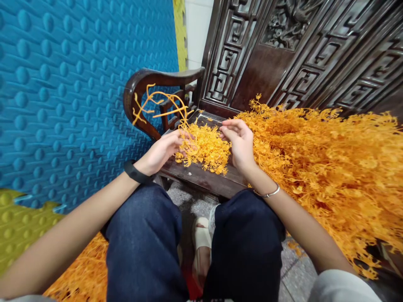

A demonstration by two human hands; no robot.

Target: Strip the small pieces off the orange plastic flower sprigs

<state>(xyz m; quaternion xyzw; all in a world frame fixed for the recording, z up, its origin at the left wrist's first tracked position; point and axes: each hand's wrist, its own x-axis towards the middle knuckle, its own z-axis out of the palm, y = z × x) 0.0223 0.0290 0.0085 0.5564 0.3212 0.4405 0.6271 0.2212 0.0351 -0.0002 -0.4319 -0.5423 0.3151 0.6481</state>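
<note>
My left hand (165, 149) is closed on a bunch of orange plastic sprigs (206, 147), with bare orange stems (157, 107) curling up to the left of it. My right hand (239, 140) pinches the same bunch from its right side, fingers curled. Both hands hover over the dark wooden bench seat (201, 176). A black band sits on my left wrist and a thin silver bangle on my right.
A big heap of orange plastic sprigs (330, 163) covers the bench to the right. More orange pieces (82, 272) lie on the floor at lower left. A blue foam mat (72, 92) stands at the left. The carved bench back (283, 50) rises behind, with its curved armrest (157, 79).
</note>
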